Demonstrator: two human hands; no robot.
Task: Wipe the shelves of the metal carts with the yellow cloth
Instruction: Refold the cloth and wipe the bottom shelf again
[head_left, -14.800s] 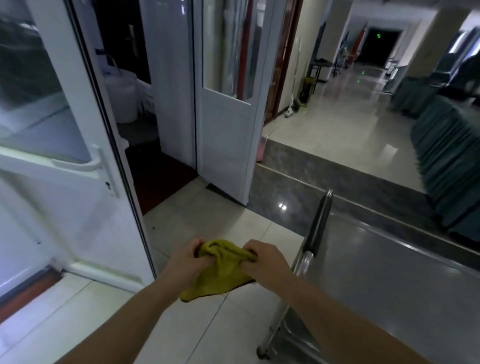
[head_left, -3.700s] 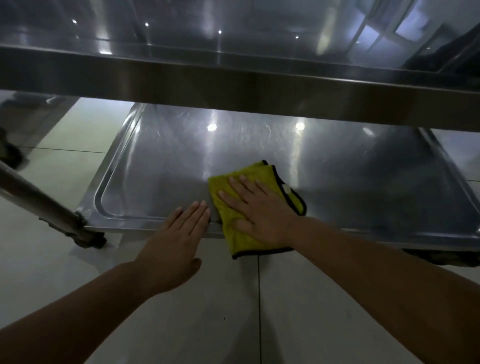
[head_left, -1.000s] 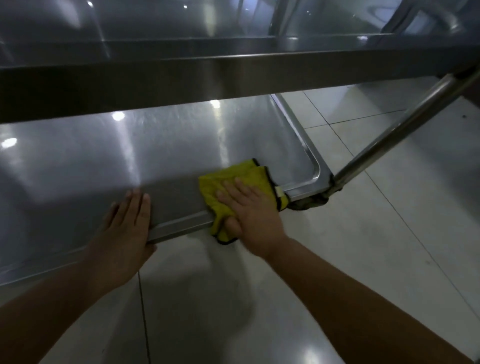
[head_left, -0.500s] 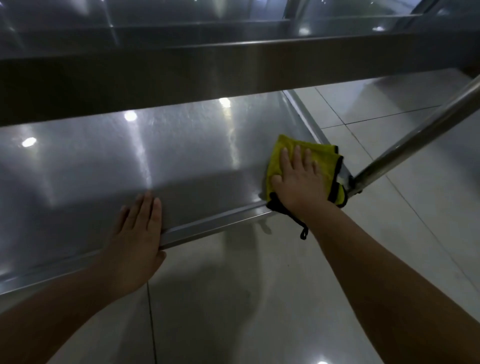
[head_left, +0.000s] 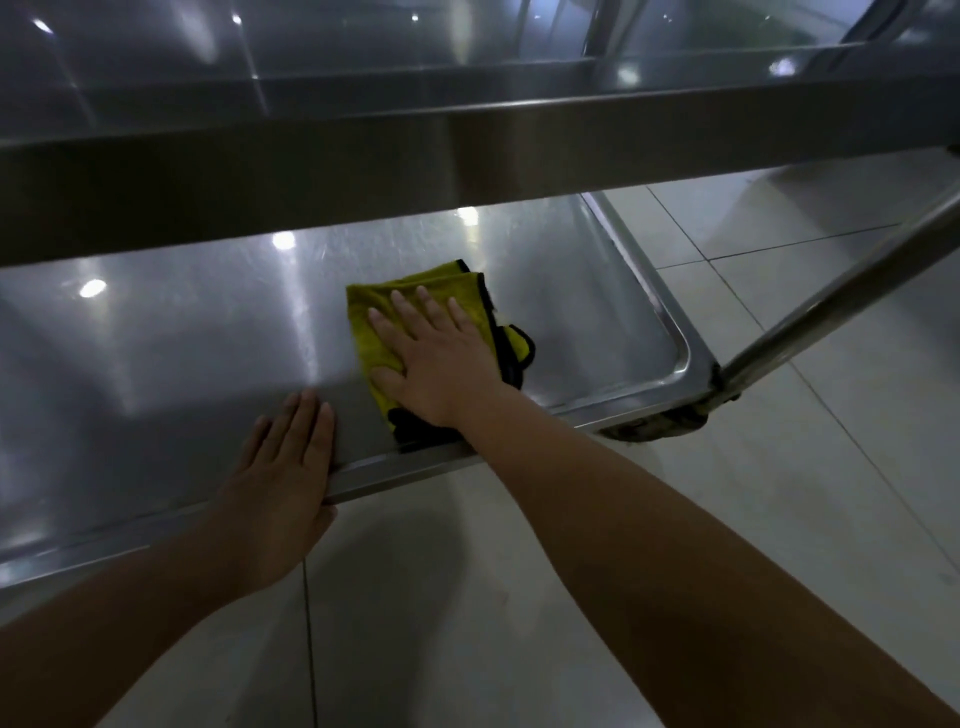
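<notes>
Pressing flat, fingers spread, right hand pins yellow cloth to lower shelf. Left hand rests extended on shelf's front rim, gripping nothing. No legible writing.

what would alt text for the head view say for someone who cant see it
Seen from above, a person's right hand presses a yellow cloth flat on the lower shelf of a metal cart, while the left hand rests flat on the shelf's front edge. The upper shelf spans the top; pale floor tiles lie below.
</notes>
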